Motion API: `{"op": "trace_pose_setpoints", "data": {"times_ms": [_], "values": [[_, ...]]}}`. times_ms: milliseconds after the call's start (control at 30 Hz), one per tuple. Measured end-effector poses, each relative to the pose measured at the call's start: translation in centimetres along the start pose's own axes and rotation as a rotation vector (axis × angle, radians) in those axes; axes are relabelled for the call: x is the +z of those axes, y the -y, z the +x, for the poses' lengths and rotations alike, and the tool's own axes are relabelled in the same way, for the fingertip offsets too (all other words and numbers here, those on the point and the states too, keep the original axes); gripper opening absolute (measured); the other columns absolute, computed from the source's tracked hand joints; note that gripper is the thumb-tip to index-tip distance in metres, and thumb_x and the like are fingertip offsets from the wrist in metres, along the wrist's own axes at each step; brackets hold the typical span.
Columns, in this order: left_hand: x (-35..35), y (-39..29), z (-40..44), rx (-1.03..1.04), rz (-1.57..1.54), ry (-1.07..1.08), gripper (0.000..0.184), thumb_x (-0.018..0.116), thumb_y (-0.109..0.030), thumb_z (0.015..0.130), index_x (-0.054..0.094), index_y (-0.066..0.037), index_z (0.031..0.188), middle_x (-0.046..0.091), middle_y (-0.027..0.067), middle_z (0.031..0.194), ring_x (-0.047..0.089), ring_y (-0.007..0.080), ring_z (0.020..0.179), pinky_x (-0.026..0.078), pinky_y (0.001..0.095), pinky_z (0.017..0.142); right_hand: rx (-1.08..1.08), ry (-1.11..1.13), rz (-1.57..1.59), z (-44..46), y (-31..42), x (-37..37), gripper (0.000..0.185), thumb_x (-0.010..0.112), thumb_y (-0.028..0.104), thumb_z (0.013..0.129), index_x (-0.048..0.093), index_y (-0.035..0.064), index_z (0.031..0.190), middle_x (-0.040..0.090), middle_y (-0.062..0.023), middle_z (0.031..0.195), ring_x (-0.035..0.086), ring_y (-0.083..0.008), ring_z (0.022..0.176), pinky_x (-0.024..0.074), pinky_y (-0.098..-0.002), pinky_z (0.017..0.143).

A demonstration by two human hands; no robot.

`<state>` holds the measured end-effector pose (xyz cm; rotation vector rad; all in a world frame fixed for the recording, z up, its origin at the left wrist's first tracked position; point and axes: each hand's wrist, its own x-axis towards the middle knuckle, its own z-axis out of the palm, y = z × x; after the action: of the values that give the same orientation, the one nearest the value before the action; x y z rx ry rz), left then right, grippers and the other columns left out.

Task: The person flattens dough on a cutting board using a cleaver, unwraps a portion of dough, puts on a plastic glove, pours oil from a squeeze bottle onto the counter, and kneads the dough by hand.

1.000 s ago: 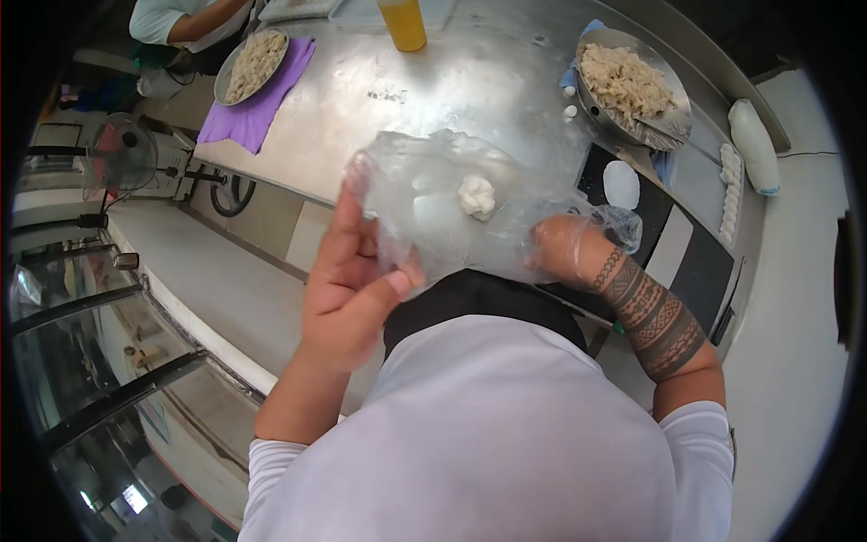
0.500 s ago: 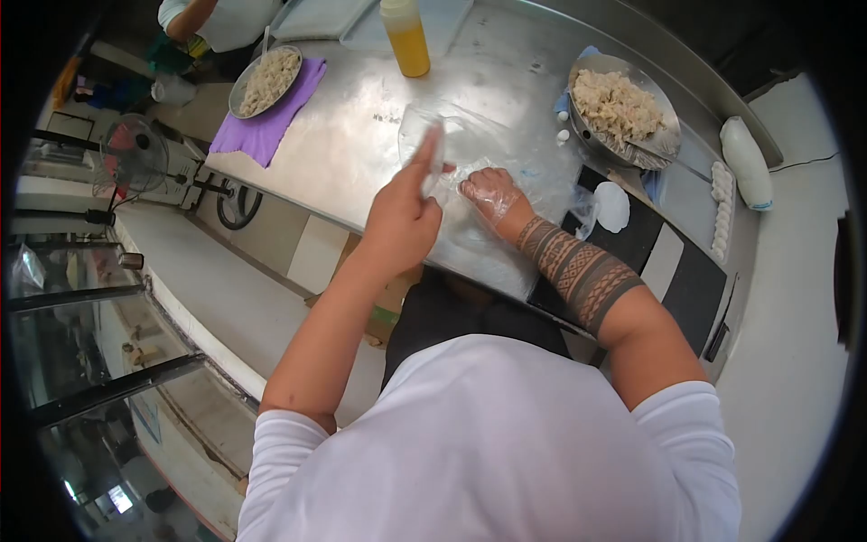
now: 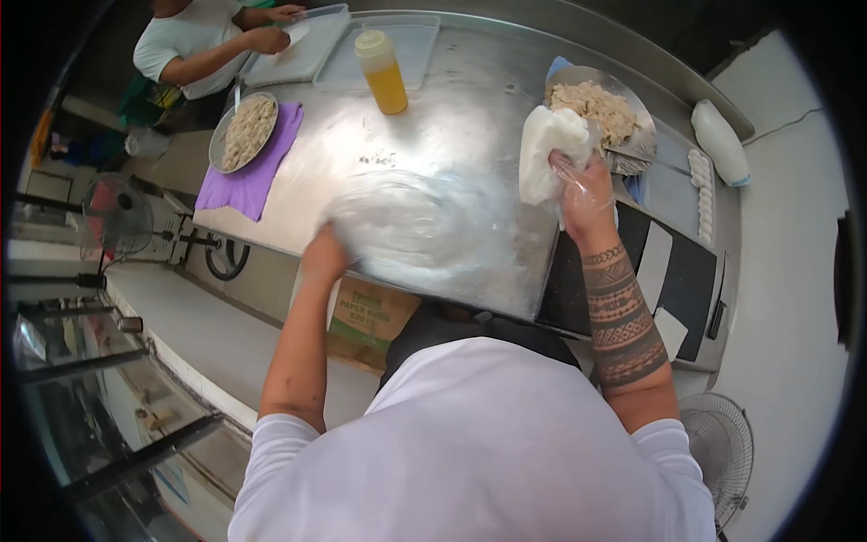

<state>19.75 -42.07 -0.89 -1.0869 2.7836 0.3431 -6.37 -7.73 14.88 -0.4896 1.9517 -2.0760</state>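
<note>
My right hand (image 3: 582, 185), in a clear plastic glove, grips a soft white bundle (image 3: 549, 149) above the table's right part, beside the steel bowl (image 3: 629, 161). Whether the bundle is cloth or dough, I cannot tell. In the bowl lies a pale shredded filling (image 3: 607, 107), partly covered by the bundle in this view. My left hand (image 3: 325, 253) is at the table's front edge, against a clear plastic sheet (image 3: 424, 226). Motion smears both the sheet and that hand, and the fingers do not show.
A squeeze bottle of yellow liquid (image 3: 383, 77) stands behind the sheet. To the left, a plate of filling (image 3: 226, 154) rests on a purple cloth (image 3: 271, 185). A co-worker (image 3: 203, 45) handles something at clear trays (image 3: 379, 54). White pieces (image 3: 702, 194) line the right side; a fan (image 3: 718, 452) stands below.
My right hand has left the plastic sheet, moved right and upward, and now holds the white bundle. My left hand has lowered toward the front-left edge. The co-worker's hands have come into view.
</note>
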Motion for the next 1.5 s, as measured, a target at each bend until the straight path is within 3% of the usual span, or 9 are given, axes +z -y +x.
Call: {"op": "trace_pose_setpoints", "data": {"times_ms": [200, 300, 400, 600, 700, 1033, 1233, 1333, 1500], "values": [[-7.9, 2.7, 1.0, -0.229, -0.320, -0.176, 0.053, 0.065, -0.010, 0.088, 0.056, -0.007, 0.141, 0.072, 0.0250, 0.119, 0.073, 0.0310, 0.092, 0.056, 0.0397, 0.084, -0.253, 0.190, -1.151, 2.0, -6.7, 1.3, 0.047, 0.079, 0.021, 0.086, 0.066, 0.0007, 0.126, 0.071, -0.0163, 0.112, 0.068, -0.0336, 0.103, 0.0528, -0.0449, 0.096], [-7.7, -1.4, 1.6, 0.099, -0.841, -0.201, 0.047, 0.056, 0.001, 0.096, 0.056, -0.008, 0.143, 0.074, 0.0151, 0.109, 0.070, 0.0201, 0.088, 0.054, 0.0327, 0.081, -0.551, 0.184, -1.425, 0.0, -13.4, 3.1, 0.058, 0.081, 0.028, 0.084, 0.061, 0.0015, 0.133, 0.067, -0.0172, 0.121, 0.064, -0.0362, 0.111, 0.0496, -0.0490, 0.100], [-7.7, -8.6, 2.6, 0.427, -0.904, -0.010, 0.052, 0.053, 0.004, 0.099, 0.055, -0.014, 0.148, 0.070, 0.0135, 0.129, 0.070, 0.0186, 0.087, 0.055, 0.0312, 0.078, -0.207, 0.352, -1.286, 0.9, -10.3, 3.9, 0.064, 0.079, 0.032, 0.086, 0.056, 0.0020, 0.137, 0.061, -0.0193, 0.135, 0.059, -0.0370, 0.123, 0.0459, -0.0502, 0.106], [-3.0, -18.4, 7.4, 0.775, -0.700, 0.151, 0.065, 0.075, -0.044, 0.091, 0.057, -0.016, 0.147, 0.062, 0.0201, 0.141, 0.064, 0.0380, 0.121, 0.050, 0.0431, 0.105, -0.335, 0.407, -1.171, -4.3, -5.1, -1.5, 0.071, 0.078, 0.031, 0.086, 0.049, 0.0064, 0.147, 0.059, -0.0207, 0.141, 0.056, -0.0408, 0.130, 0.0449, -0.0497, 0.111], [0.7, -21.9, 9.5, 0.920, -0.714, 0.261, 0.070, 0.075, -0.055, 0.089, 0.058, -0.019, 0.147, 0.062, 0.0231, 0.138, 0.059, 0.0367, 0.130, 0.048, 0.0459, 0.108, -0.089, 0.682, -1.281, -8.1, -5.4, 0.2, 0.083, 0.075, 0.028, 0.087, 0.038, -0.0032, 0.154, 0.044, -0.0249, 0.156, 0.041, -0.0387, 0.146, 0.0326, -0.0491, 0.122], [-0.3, -25.6, 11.0, 0.949, -0.440, 0.420, 0.067, 0.078, -0.051, 0.085, 0.064, -0.011, 0.137, 0.069, 0.0240, 0.120, 0.066, 0.0393, 0.115, 0.051, 0.0452, 0.100, 0.100, 0.766, -1.522, -3.6, -7.5, 3.5, 0.085, 0.060, 0.011, 0.087, 0.020, -0.0126, 0.158, 0.033, -0.0305, 0.162, 0.029, -0.0367, 0.155, 0.0228, -0.0508, 0.127], [-1.0, -25.4, 10.8, 0.877, -0.370, 0.450, 0.068, 0.078, -0.046, 0.087, 0.060, -0.009, 0.141, 0.069, 0.0233, 0.124, 0.064, 0.0399, 0.119, 0.050, 0.0450, 0.103, 0.020, 0.776, -1.632, -1.4, -9.6, 4.1, 0.064, 0.063, 0.012, 0.084, 0.051, -0.0101, 0.143, 0.055, -0.0235, 0.146, 0.051, -0.0329, 0.139, 0.0354, -0.0464, 0.118], [-1.6, -25.4, 10.7, 0.874, -0.346, 0.458, 0.071, 0.078, -0.040, 0.084, 0.057, -0.009, 0.143, 0.068, 0.0233, 0.126, 0.063, 0.0392, 0.120, 0.050, 0.0445, 0.104, 0.312, 0.917, -1.527, 1.2, -8.4, 4.3, 0.047, 0.064, 0.010, 0.083, 0.066, -0.0058, 0.128, 0.068, -0.0200, 0.131, 0.064, -0.0303, 0.125, 0.0414, -0.0455, 0.112], [-2.5, -25.8, 10.6, 0.899, -0.182, 0.409, 0.074, 0.078, -0.033, 0.078, 0.056, -0.009, 0.144, 0.068, 0.0230, 0.125, 0.064, 0.0379, 0.119, 0.051, 0.0449, 0.102, 0.145, 0.911, -1.640, 2.2, -9.4, 3.9, 0.032, 0.066, 0.011, 0.084, 0.076, 0.0027, 0.113, 0.075, -0.0132, 0.119, 0.070, -0.0272, 0.114, 0.0445, -0.0418, 0.107]]}}
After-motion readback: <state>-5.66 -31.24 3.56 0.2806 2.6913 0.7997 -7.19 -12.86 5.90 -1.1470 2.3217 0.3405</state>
